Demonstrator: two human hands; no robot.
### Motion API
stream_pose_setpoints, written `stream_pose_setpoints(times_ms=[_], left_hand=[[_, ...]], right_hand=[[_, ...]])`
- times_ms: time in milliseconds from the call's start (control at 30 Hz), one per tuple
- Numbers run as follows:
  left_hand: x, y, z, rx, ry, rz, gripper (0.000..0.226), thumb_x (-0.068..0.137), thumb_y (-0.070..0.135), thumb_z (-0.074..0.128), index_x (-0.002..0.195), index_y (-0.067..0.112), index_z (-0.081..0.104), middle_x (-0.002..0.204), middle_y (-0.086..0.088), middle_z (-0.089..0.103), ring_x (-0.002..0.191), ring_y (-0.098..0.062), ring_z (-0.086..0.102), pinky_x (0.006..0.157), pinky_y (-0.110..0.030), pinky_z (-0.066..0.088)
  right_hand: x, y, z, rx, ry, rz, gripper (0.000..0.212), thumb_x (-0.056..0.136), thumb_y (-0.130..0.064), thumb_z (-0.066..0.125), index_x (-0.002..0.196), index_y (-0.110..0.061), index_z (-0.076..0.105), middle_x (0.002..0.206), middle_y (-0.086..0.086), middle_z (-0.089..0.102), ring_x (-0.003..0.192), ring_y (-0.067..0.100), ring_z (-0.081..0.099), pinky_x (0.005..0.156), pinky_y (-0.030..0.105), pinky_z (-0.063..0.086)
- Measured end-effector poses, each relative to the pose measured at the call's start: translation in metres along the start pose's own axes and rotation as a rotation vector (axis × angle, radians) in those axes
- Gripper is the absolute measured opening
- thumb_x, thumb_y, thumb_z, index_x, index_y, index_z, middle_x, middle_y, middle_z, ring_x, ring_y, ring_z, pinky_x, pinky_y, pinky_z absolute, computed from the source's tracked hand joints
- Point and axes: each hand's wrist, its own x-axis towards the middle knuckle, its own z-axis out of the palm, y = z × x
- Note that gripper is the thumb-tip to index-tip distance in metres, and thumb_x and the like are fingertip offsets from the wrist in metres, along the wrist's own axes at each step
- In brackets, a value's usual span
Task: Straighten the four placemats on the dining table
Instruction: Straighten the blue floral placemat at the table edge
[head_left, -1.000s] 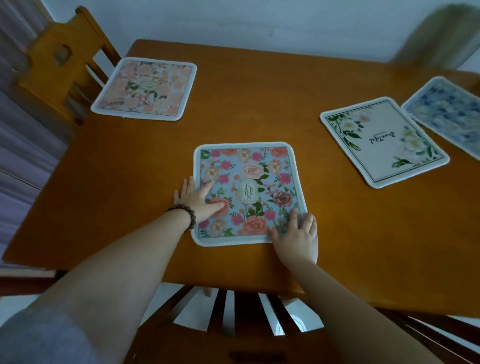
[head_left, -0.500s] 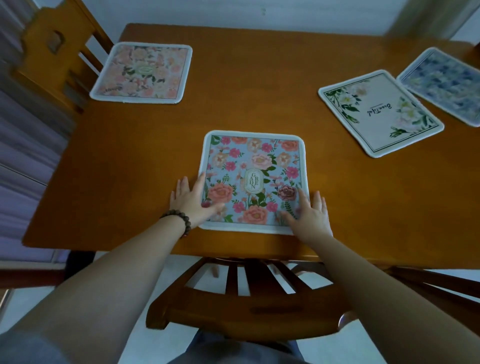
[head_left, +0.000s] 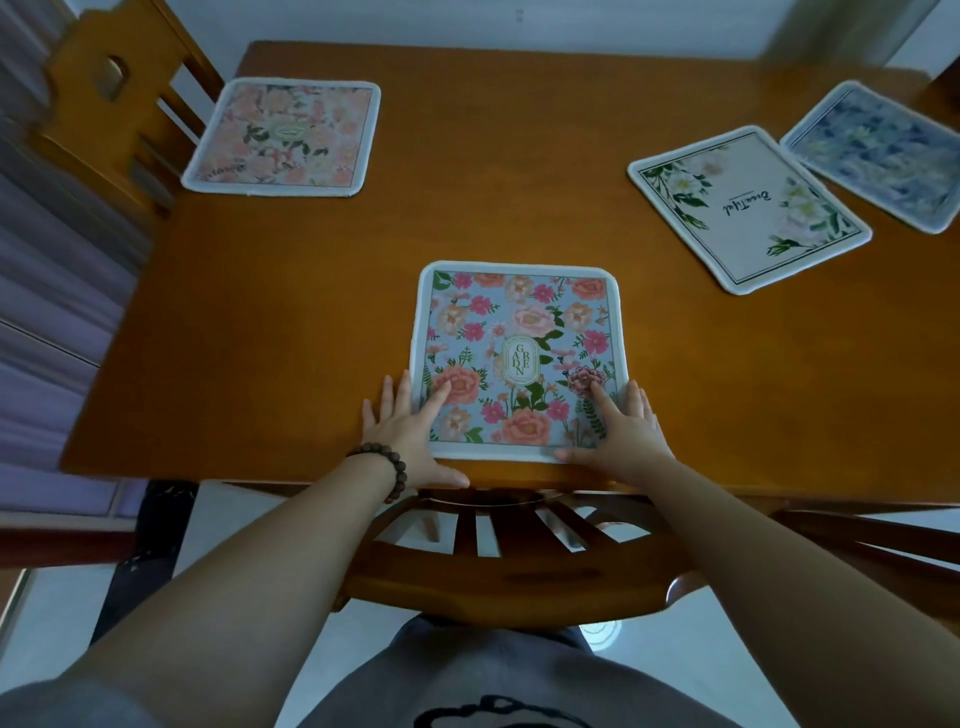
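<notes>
Four placemats lie on the brown wooden dining table (head_left: 493, 171). The light-blue mat with pink flowers (head_left: 519, 322) sits at the near edge, squared to it. My left hand (head_left: 410, 431) lies flat on its near left corner and my right hand (head_left: 623, 436) on its near right corner, fingers spread, thumbs along the near edge. A pink floral mat (head_left: 283, 135) lies at the far left, roughly square to the table. At the right, a white mat with green leaves (head_left: 748, 208) and a blue-grey floral mat (head_left: 878, 156) both lie turned at an angle.
A wooden chair back (head_left: 493, 577) stands between me and the table's near edge. Another wooden chair (head_left: 104, 104) stands at the far left corner. A curtain hangs at the left, and a pale wall runs behind the table.
The blue floral mat has been turned from slightly skewed to square and drawn toward the near edge. Both hands slid to its near corners. My view moved back and down.
</notes>
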Motion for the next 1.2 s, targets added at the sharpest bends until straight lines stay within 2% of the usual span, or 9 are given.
stream_pose_setpoints(times_ms=[100,233,500,633,833,967,1200], left_hand=[[-0.005,0.006,0.008,0.047,0.001,-0.014,0.14,0.045,0.086,0.066,0.141,0.044,-0.026,0.15,-0.015,-0.035,0.136,-0.034,-0.033,0.11,-0.058,-0.009],[-0.011,0.013,0.015,0.076,0.033,-0.038,0.139,0.048,0.082,0.068,0.142,0.04,-0.027,0.15,-0.022,-0.032,0.137,-0.036,-0.03,0.111,-0.057,-0.007],[-0.017,0.017,0.016,0.101,0.101,-0.051,0.129,0.058,0.077,0.068,0.148,0.035,-0.014,0.154,-0.024,-0.018,0.142,-0.037,-0.015,0.113,-0.052,0.002],[-0.022,0.016,0.014,0.127,0.14,-0.053,0.128,0.057,0.08,0.065,0.148,0.033,-0.01,0.155,-0.024,-0.01,0.143,-0.038,-0.006,0.114,-0.049,0.007],[-0.02,0.013,0.014,0.104,0.109,-0.059,0.135,0.055,0.08,0.067,0.139,0.042,-0.032,0.153,-0.024,-0.023,0.14,-0.041,-0.02,0.111,-0.057,0.0],[-0.018,0.01,0.015,0.103,0.085,-0.067,0.128,0.056,0.081,0.065,0.144,0.043,-0.02,0.154,-0.02,-0.022,0.141,-0.04,-0.018,0.111,-0.058,0.001],[-0.021,0.014,0.012,0.135,0.094,-0.077,0.127,0.056,0.081,0.064,0.146,0.041,-0.016,0.155,-0.021,-0.016,0.142,-0.04,-0.012,0.113,-0.058,0.005]], right_hand=[[-0.009,0.0,0.007,-0.094,-0.042,-0.015,0.136,0.05,-0.079,0.069,0.147,-0.039,-0.017,0.152,0.015,-0.032,0.14,0.032,-0.026,0.113,0.047,-0.006],[-0.015,-0.003,0.016,-0.172,-0.025,-0.019,0.14,0.053,-0.07,0.077,0.146,-0.035,-0.022,0.15,0.021,-0.033,0.139,0.035,-0.028,0.113,0.048,-0.006],[-0.019,-0.003,0.021,-0.149,0.035,-0.037,0.126,0.064,-0.057,0.079,0.148,-0.036,-0.012,0.153,0.022,-0.024,0.141,0.037,-0.021,0.115,0.05,-0.002],[-0.022,-0.002,0.021,-0.152,0.065,-0.04,0.124,0.064,-0.059,0.078,0.148,-0.036,-0.011,0.155,0.021,-0.02,0.143,0.036,-0.018,0.116,0.049,0.0],[-0.02,-0.004,0.022,-0.179,0.052,-0.014,0.131,0.062,-0.065,0.076,0.147,-0.034,-0.02,0.152,0.025,-0.025,0.141,0.041,-0.02,0.116,0.051,-0.002],[-0.019,-0.005,0.023,-0.199,0.058,-0.031,0.128,0.062,-0.066,0.075,0.148,-0.036,-0.015,0.152,0.026,-0.022,0.14,0.043,-0.019,0.116,0.052,-0.002],[-0.019,-0.005,0.021,-0.227,0.059,-0.046,0.126,0.062,-0.067,0.074,0.147,-0.04,-0.014,0.153,0.025,-0.019,0.141,0.045,-0.015,0.116,0.054,0.004]])
